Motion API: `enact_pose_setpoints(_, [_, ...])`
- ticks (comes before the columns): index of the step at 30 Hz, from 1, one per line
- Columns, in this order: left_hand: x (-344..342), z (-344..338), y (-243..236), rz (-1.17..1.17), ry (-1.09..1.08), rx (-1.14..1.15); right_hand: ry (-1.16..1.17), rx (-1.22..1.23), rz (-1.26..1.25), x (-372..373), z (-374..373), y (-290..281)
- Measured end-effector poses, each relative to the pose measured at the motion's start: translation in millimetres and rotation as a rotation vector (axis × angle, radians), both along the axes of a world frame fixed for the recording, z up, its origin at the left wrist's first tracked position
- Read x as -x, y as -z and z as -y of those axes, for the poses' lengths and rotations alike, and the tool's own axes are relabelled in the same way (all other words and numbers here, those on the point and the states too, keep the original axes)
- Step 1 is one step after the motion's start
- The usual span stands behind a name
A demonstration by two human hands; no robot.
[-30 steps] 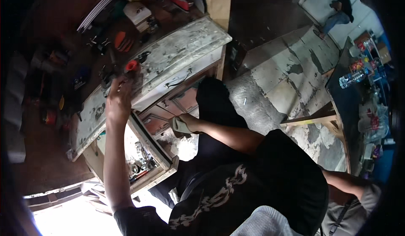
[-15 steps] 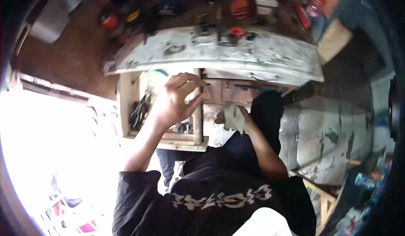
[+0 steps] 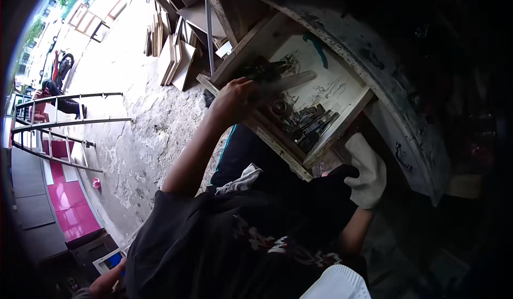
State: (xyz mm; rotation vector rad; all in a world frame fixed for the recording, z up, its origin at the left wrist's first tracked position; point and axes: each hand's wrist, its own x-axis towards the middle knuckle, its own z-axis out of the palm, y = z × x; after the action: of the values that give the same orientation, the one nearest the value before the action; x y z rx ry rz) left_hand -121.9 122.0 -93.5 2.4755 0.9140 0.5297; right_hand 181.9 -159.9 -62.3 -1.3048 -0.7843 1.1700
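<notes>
The left hand (image 3: 235, 100) is inside an open wooden drawer (image 3: 342, 122) under a paint-stained workbench (image 3: 406, 117). Its fingers are closed around a dark tool with a long flat blade (image 3: 288, 79), which points toward 2 o'clock over the pale bottom of the drawer. At 4 o'clock from this hand a heap of small metal tools (image 3: 307, 125) lies in the drawer corner. The right hand (image 3: 366, 173) wears a light glove and sits just below the front edge of the drawer, at 4 o'clock from the heap; I cannot tell if it grips something. Boards (image 3: 171, 58) lean at 10 o'clock, near a metal railing (image 3: 69, 122).
</notes>
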Motion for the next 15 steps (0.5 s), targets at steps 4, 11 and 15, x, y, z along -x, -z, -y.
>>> enact_pose_setpoints(4, [-24, -32, 1, -0.148, -0.132, -0.144, 0.117, 0.221, -0.155, 7, -1, -41])
enact_pose_setpoints(11, [-25, -56, 5, -0.330, -0.060, -0.195, 0.211, 0.384, -0.023, 23, 27, -58])
enact_pose_setpoints(15, [-22, -57, 11, -0.235, -0.089, -0.138, 0.231, 0.332, 0.081, 30, 38, -47])
